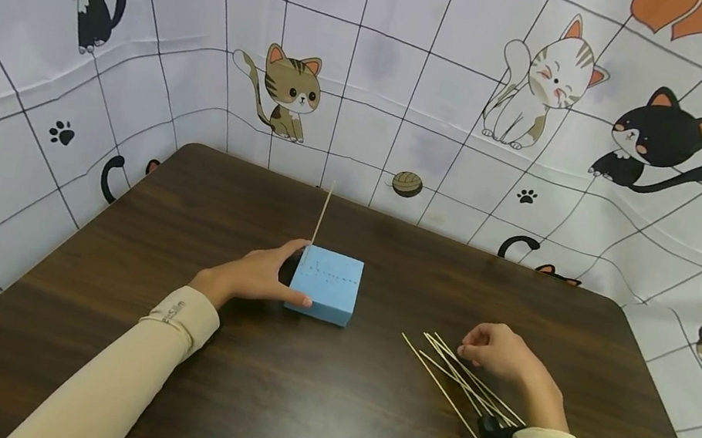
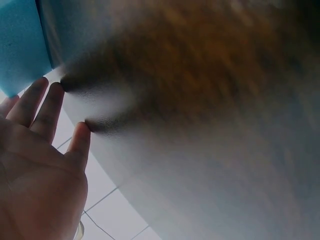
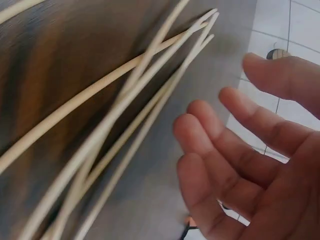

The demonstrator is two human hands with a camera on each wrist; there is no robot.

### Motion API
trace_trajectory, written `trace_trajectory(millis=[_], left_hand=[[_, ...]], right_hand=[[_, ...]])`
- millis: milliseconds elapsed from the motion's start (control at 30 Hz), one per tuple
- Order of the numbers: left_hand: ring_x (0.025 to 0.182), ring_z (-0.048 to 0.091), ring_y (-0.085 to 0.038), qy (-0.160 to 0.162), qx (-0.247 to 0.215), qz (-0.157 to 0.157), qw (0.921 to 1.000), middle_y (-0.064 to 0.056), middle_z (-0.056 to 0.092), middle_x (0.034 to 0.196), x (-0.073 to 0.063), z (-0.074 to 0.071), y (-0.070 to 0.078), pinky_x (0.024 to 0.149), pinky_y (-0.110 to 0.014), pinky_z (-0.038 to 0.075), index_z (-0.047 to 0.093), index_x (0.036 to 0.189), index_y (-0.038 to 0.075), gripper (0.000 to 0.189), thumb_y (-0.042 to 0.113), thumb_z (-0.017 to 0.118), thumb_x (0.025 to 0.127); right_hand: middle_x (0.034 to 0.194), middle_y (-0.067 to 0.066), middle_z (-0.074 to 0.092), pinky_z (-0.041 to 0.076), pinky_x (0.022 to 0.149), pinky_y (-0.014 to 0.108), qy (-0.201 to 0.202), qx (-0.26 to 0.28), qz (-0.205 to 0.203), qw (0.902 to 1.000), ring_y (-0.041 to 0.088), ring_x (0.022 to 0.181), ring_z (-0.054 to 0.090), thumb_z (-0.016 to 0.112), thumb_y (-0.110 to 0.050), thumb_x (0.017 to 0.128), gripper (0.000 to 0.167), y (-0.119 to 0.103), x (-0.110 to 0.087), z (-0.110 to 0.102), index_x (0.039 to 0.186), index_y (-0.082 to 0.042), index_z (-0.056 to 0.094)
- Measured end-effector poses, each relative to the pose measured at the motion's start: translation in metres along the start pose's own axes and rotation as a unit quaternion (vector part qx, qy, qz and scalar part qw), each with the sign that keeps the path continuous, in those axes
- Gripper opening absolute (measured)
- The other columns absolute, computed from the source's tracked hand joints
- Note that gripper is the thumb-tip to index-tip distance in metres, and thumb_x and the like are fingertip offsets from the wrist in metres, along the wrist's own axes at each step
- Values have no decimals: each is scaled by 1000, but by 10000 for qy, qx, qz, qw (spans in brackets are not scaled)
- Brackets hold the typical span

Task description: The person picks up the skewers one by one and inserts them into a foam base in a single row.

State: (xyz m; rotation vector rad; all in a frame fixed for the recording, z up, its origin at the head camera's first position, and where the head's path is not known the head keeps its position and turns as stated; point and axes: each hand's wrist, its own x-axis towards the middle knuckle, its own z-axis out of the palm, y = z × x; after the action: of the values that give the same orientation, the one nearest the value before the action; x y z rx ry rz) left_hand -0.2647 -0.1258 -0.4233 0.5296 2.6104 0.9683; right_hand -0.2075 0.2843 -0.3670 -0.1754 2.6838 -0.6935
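Note:
A pale blue block (image 1: 328, 278), square-topped and dotted with small dark marks, sits on the table with one thin wooden stick (image 1: 322, 214) standing up at its back left corner. My left hand (image 1: 257, 273) holds the block from the left, thumb along the front and index finger at the back corner. In the left wrist view, its other fingers (image 2: 52, 112) stretch past the block. To the right, several loose wooden sticks (image 1: 447, 397) lie crossing each other. Just over their far ends is my right hand (image 1: 504, 352), its fingers loosely bent with nothing between them.
The dark brown wooden table (image 1: 316, 416) has rounded far corners. A white curtain (image 1: 386, 100) with cat drawings and grid lines hangs right behind it and along the sides. A black strap (image 1: 494, 432) is on the right wrist, above the sticks' near ends.

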Motion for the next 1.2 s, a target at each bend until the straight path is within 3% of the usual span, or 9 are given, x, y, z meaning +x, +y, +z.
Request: trace_trajectory(millis=[333, 767, 1200], left_hand=[[144, 30, -45, -4, 4, 1, 10000, -13, 21, 164, 1, -2, 1, 110, -67, 28, 10, 160, 22, 115, 65, 75, 75], [143, 31, -45, -30, 32, -20, 10000, -15, 22, 163, 2, -2, 0, 110, -67, 28, 9, 160, 23, 115, 65, 75, 75], [144, 30, -43, -43, 27, -20, 10000, -14, 21, 164, 4, 0, 0, 111, -65, 28, 9, 160, 23, 115, 65, 75, 75]], right_hand=[[80, 3, 64, 47, 65, 34, -49, 38, 81, 9999, 17, 73, 55, 72, -15, 87, 14, 12, -13, 10, 90, -3, 67], [71, 0, 59, 42, 61, 32, 602, -44, 216, 9979, 17, 67, 51, 76, -19, 83, 16, 11, -16, 31, 82, -8, 65], [72, -2, 62, 44, 63, 33, 869, -136, 133, 9960, 16, 66, 51, 74, -17, 87, 14, 12, -18, 41, 76, -9, 68]])
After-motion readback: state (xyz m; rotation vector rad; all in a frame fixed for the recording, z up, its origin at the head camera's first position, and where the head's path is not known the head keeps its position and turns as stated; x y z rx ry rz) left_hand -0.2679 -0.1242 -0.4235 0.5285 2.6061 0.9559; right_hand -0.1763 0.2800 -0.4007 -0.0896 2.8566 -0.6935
